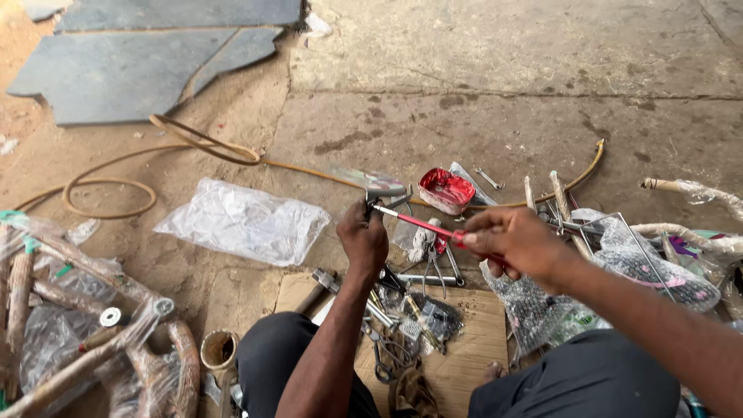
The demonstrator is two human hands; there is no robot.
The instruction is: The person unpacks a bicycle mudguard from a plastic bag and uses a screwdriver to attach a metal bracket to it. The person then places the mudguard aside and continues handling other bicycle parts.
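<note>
My left hand [364,238] is closed around a small metal part [371,203] held up in front of me. My right hand [515,241] pinches the near end of a thin red-smeared brush or stick [418,224], whose tip touches that metal part. A shallow open tin of red paint or grease [446,190] sits on the concrete just beyond the two hands. Below my hands, a heap of pliers, wrenches and other hand tools [410,306] lies on a piece of cardboard [472,348] between my knees.
A clear plastic sheet [244,220] lies left of the hands. A tan hose [155,166] loops across the ground. Paper-and-plastic-wrapped curved metal parts [85,325] pile up at left and wrapped parts [658,267] at right. A hammer [316,286] and small round tin [219,350] sit near my left knee. Stone slabs [131,66] lie far left.
</note>
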